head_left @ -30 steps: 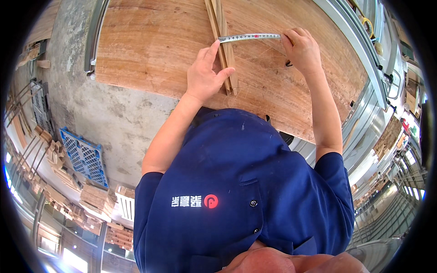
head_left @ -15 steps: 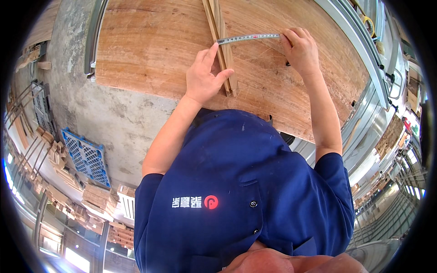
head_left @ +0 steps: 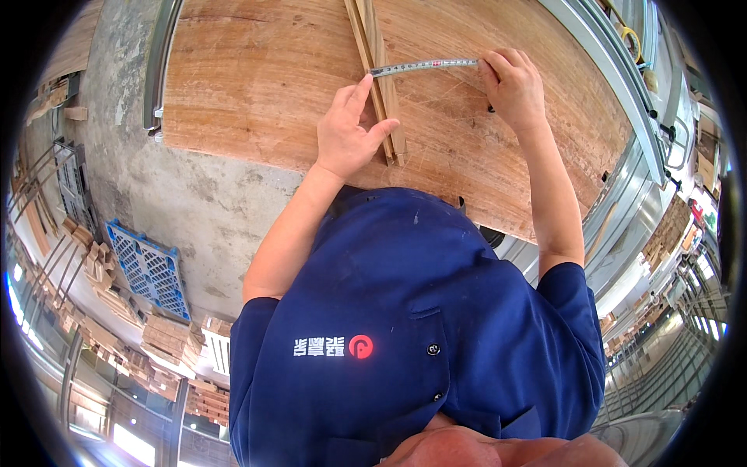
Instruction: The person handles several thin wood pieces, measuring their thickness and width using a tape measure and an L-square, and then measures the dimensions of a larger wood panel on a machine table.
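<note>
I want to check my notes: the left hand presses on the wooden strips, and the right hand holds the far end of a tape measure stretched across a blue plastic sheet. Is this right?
Not quite. The head view shows the tape measure stretched across a brown plywood board, not a blue plastic sheet. The rest holds: the left hand presses on the wooden strips, and the right hand holds the tape's far end.

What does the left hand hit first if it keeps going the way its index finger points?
The left hand points up the picture. Its index fingertip sits right at the end of the tape measure blade by the wooden strips; likely the blade end first, though depth is unclear.
</note>
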Demonstrator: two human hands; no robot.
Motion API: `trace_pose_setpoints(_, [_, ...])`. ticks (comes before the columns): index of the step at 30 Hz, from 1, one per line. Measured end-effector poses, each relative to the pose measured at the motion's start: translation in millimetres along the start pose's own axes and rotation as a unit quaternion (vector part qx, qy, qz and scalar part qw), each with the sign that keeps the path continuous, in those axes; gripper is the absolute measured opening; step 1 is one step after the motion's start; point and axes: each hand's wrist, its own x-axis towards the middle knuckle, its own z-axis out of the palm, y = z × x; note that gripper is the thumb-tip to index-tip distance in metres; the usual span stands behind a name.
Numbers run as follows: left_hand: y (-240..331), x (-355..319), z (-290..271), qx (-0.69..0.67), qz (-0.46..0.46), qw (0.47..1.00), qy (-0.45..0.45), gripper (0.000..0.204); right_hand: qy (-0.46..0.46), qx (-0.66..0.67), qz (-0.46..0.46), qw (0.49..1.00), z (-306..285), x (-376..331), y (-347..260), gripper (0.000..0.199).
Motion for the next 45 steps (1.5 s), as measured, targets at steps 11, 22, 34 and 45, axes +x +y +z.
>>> trace_pose_setpoints(11, [0.0,0.5,-0.7,0.0,0.002,1.0,-0.003,0.083,-0.004,0.002,0.008,1.0,-1.0,0.0,-1.1,0.009])
trace_pose_setpoints(22, [0.6,0.5,-1.3,-0.008,-0.004,1.0,-0.008,0.083,-0.01,-0.001,0.011,1.0,0.2,-0.5,-0.1,0.01])
trace_pose_setpoints(34, [-0.4,0.8,-1.7,0.0,-0.002,1.0,-0.01,0.083,-0.015,0.007,0.015,1.0,0.0,-1.4,-0.1,0.01])
trace_pose_setpoints(45, [0.6,1.0,-1.1,-0.023,-0.003,1.0,-0.001,0.088,-0.006,0.006,0.009,1.0,-0.5,-0.9,-1.4,0.01])
